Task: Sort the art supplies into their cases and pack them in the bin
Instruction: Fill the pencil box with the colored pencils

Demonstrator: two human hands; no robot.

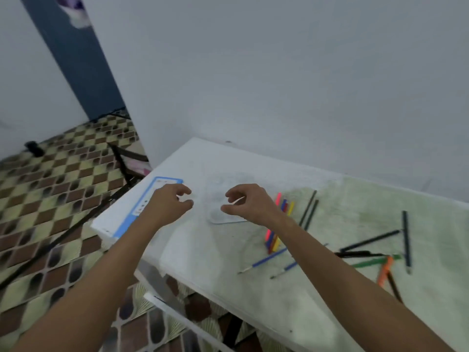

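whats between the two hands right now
In the head view, the clear plastic case lies flat on the table between the left hand and the right hand. Neither hand visibly holds it, though the image is blurred.

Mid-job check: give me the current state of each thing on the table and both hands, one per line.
Left hand: fingers loosely curled, holding nothing.
Right hand: fingers loosely curled, holding nothing.
Clear plastic case: lying flat between the hands; open or closed unclear.
Blue-edged case: flat at the table's left end.
Crayons: loose, bunched.
Blue paintbrushes: loose.
Dark pencils: scattered.
Orange marker: loose.
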